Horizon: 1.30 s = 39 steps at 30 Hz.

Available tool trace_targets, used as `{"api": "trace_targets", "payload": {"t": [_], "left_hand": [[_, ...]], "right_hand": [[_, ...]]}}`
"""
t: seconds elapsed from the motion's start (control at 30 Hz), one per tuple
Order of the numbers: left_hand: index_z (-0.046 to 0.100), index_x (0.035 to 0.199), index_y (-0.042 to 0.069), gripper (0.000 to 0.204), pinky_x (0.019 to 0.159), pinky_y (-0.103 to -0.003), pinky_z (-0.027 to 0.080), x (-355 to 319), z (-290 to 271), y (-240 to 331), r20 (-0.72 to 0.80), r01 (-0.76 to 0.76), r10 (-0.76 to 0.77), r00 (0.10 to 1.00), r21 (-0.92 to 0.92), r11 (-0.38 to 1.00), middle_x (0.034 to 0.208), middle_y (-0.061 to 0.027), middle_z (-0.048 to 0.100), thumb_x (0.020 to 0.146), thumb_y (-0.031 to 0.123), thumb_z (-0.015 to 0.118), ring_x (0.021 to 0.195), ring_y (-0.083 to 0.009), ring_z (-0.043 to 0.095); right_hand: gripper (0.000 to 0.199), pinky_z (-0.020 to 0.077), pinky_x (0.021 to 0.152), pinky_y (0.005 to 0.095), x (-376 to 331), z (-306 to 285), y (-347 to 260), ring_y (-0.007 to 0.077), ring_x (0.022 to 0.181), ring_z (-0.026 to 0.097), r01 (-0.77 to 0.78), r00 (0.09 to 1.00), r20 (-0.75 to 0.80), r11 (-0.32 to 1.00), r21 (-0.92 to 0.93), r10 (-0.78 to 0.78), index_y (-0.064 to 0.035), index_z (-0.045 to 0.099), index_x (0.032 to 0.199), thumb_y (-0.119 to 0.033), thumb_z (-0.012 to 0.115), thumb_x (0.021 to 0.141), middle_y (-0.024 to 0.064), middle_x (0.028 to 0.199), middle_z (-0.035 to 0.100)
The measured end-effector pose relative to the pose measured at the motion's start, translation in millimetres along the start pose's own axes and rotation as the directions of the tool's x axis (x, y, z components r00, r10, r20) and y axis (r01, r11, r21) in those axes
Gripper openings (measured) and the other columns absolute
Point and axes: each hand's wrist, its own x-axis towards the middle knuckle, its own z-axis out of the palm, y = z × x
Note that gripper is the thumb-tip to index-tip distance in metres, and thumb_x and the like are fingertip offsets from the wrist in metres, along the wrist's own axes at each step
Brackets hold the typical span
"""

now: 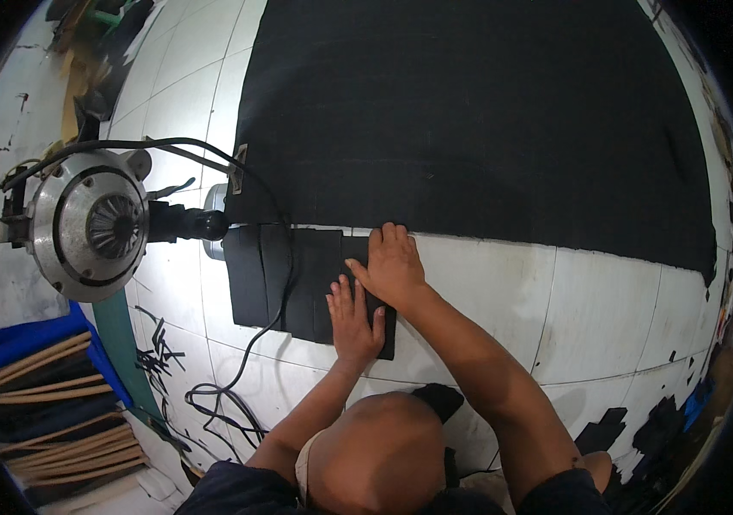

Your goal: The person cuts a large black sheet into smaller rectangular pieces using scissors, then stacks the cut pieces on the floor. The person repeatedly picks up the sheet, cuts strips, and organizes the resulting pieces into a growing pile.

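Black fabric pieces [310, 296] lie in a row on white tiles, just below a large black fabric sheet [469, 112]. My left hand [354, 330] rests flat on the right end of the row, fingers stretched and thumb apart. Beyond it, my right hand [394, 266] is laid flat at the far right corner of the pieces, its fingertips touching the big sheet's near edge and its thumb out to the left. Neither hand grips anything. To the left stands an upright fabric cutting machine [91, 225] with a round metal motor housing and black handle, its base by the sheet's corner.
A black power cord [285, 283] crosses the pieces and coils on the tiles [486, 283]. Narrow black scraps [158, 352] lie at left, larger black offcuts [602, 429] at lower right. Bundled brown strips [48, 369] sit at lower left. My bare knee [388, 446] is close below my hands.
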Motion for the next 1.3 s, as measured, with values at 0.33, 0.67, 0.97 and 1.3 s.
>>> {"api": "trace_targets", "payload": {"t": [0.33,0.67,0.97,1.3], "left_hand": [[0.03,0.146,-0.005,0.064,0.116,-0.057,0.007,-2,-1,-2,0.017,0.02,-0.019,1.0,-0.029,0.999,0.155,-0.0301,0.016,0.095,0.031,0.049,0.144,-0.0477,0.01],[0.029,0.146,-0.004,0.065,0.116,-0.057,0.007,0,-1,-4,0.004,-0.007,0.007,1.0,-0.029,1.0,0.155,-0.03,0.016,0.095,0.029,0.05,0.144,-0.0482,0.01],[0.032,0.144,-0.005,0.064,0.116,-0.057,0.01,-1,2,-1,-0.052,-0.049,0.046,0.998,-0.046,0.998,0.153,-0.0308,0.02,0.094,0.029,0.051,0.143,-0.0478,0.015],[0.027,0.147,-0.003,0.069,0.117,-0.053,0.008,-4,-6,-5,-0.169,-0.134,0.096,0.981,-0.232,0.963,0.155,-0.0274,0.019,0.093,0.032,0.051,0.144,-0.0451,0.016]], "right_hand": [[0.048,0.043,0.094,0.0402,10,-1,-16,0.0297,0.111,0.049,-0.101,0.992,0.085,0.994,0.028,0.098,0.0025,0.056,0.113,-0.028,0.074,0.08,0.0169,0.113,0.051],[0.054,0.0455,0.091,0.042,6,8,-8,0.033,0.106,0.055,-0.046,0.999,0.015,0.996,0.071,0.045,0.0015,0.056,0.115,-0.031,0.075,0.077,0.0173,0.106,0.056],[0.043,0.0471,0.089,0.0446,3,18,-5,0.033,0.105,0.057,-0.025,0.997,-0.071,0.992,0.124,0.034,0.0007,0.061,0.106,-0.025,0.074,0.075,0.0175,0.108,0.06],[0.042,0.0485,0.093,0.0433,5,4,8,0.0325,0.11,0.06,-0.229,0.966,0.175,0.939,0.255,0.188,-0.0063,0.062,0.109,-0.03,0.076,0.078,0.0154,0.107,0.067]]}}
